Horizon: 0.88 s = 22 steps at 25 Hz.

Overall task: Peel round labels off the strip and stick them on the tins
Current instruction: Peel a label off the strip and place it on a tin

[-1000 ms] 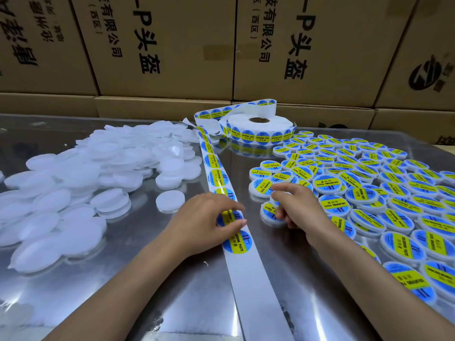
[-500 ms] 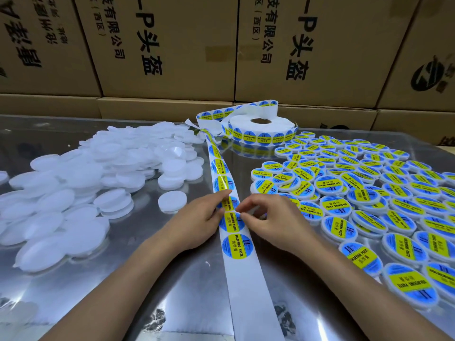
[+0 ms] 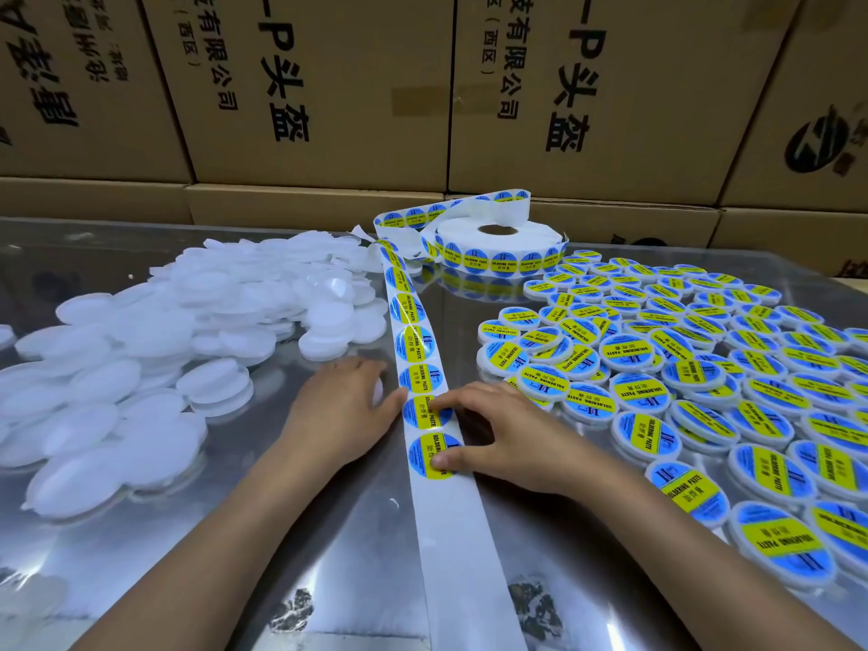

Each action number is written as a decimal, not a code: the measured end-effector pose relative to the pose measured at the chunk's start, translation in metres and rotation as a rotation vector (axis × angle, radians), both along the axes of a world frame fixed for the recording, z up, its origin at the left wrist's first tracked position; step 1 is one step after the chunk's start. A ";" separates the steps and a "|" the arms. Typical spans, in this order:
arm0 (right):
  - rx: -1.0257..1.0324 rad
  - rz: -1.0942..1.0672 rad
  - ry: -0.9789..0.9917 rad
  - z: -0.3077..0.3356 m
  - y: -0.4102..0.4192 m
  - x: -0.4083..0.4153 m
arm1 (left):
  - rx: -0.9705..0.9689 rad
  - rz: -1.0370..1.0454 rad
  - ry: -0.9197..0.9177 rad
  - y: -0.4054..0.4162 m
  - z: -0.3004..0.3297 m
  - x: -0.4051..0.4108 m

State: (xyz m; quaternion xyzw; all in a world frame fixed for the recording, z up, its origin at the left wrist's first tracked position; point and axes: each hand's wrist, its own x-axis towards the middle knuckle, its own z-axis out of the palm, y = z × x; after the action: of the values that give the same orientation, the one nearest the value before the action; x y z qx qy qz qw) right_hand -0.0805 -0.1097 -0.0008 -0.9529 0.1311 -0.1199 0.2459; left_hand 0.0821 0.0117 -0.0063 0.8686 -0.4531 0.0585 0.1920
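On the steel table (image 3: 141,533), left hand (image 3: 343,411) seemingly cups a plain tin (image 3: 377,392); right hand (image 3: 502,439) presses the strip (image 3: 446,509), grip released.

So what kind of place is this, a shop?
More likely a small factory or warehouse packing bench: stacked cardboard cartons behind, a big label roll, and heaps of plain tins and labelled tins.

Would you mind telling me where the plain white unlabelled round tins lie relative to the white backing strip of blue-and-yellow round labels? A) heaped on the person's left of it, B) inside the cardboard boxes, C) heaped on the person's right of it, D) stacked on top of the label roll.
A: the plain white unlabelled round tins are heaped left of the white backing strip, while the labelled tins lie on its right.
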 end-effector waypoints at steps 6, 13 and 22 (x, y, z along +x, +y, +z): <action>-0.018 -0.045 -0.053 -0.004 -0.005 0.002 | -0.242 -0.281 0.194 -0.003 0.009 -0.015; -0.072 -0.111 -0.104 -0.003 -0.008 0.002 | -0.251 -0.476 0.323 0.000 0.011 -0.023; -0.081 -0.123 -0.089 0.003 -0.007 0.000 | -0.352 -0.559 0.151 -0.002 0.012 -0.029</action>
State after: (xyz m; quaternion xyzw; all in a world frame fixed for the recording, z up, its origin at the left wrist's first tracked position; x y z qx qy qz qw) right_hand -0.0808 -0.1162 0.0020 -0.9459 0.1733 -0.1823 0.2049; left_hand 0.0532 0.0094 0.0058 0.6664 -0.6410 0.0162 0.3805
